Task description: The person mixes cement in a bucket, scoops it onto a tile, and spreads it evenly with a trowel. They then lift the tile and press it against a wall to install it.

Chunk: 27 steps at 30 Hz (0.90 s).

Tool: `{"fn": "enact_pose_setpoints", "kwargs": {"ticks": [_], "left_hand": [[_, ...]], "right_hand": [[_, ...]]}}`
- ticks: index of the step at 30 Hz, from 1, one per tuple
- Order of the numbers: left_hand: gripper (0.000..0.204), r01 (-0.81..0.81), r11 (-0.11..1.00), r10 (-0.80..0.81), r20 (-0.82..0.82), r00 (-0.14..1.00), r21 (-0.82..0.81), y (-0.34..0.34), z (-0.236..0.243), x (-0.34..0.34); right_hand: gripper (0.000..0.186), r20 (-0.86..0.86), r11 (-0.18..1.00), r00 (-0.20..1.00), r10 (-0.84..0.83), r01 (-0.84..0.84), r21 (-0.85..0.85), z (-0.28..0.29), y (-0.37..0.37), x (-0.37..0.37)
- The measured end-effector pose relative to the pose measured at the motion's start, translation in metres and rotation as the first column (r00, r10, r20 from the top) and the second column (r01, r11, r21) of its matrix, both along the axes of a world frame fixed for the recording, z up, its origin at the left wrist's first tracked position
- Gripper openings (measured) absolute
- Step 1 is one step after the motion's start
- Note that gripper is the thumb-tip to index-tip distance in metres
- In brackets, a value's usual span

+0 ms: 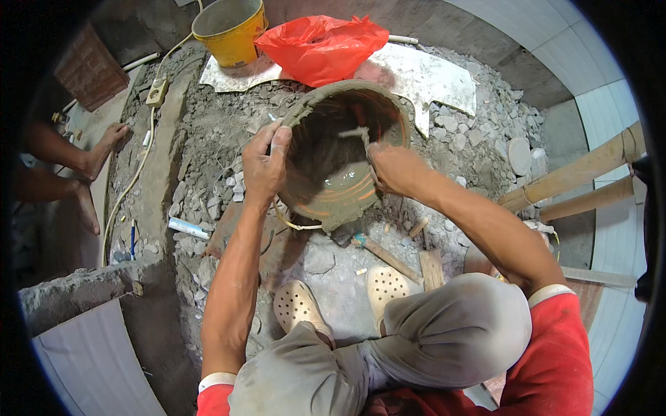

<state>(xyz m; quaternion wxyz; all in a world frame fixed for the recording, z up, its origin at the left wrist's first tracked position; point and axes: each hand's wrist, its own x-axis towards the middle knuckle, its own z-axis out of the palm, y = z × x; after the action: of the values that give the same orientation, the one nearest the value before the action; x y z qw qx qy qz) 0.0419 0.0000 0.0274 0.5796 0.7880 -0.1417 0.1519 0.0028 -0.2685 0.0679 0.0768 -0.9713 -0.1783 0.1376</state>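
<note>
A round bucket point(403, 121), its rim and walls caked with grey mortar, is tilted in front of me with its mouth toward me. Wet grey mix point(343, 182) glistens inside it. My left hand point(267, 161) grips the left side of the rim, thumb uppermost. Inside the right part of the mouth, my right hand point(397, 168) is closed around a mortar-coated tool point(363, 134), which looks like a trowel. Its bent neck shows above my fist, while much of the rest is hidden by the hand.
Behind the bucket stand a yellow pail point(232, 41) and a red plastic bag point(322, 52) on a white board point(433, 76). A hammer point(388, 258) lies near my shoes. Rubble surrounds everything. Bamboo poles point(579, 170) cross at right; a cable point(132, 182) and another person's feet point(100, 156) are left.
</note>
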Motion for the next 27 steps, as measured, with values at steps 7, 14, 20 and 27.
{"fn": "enact_pose_setpoints", "kwargs": {"ticks": [7, 14, 20, 27], "left_hand": [[0.045, 0.003, 1.0, -0.005, -0.124, 0.992, -0.014, 0.019, -0.011, 0.04], [0.048, 0.04, 0.998, -0.052, -0.236, 0.97, -0.055, 0.035, -0.013, 0.083], [0.049, 0.126, 0.99, -0.14, -0.283, 0.949, -0.066, 0.045, -0.01, 0.094], [0.053, 0.141, 0.99, -0.142, -0.315, 0.938, -0.025, 0.052, -0.019, 0.111]], "right_hand": [[0.027, -0.086, 0.991, 0.996, -0.023, 0.034, 0.127, 0.027, -0.047, -0.06], [0.048, 0.217, 0.987, 0.973, -0.082, 0.05, 0.15, -0.059, -0.067, -0.06], [0.052, 0.033, 0.991, 0.992, -0.118, 0.116, 0.063, -0.086, -0.088, -0.064], [0.056, 0.02, 0.993, 0.995, -0.102, 0.101, 0.053, -0.074, -0.129, -0.087]]}}
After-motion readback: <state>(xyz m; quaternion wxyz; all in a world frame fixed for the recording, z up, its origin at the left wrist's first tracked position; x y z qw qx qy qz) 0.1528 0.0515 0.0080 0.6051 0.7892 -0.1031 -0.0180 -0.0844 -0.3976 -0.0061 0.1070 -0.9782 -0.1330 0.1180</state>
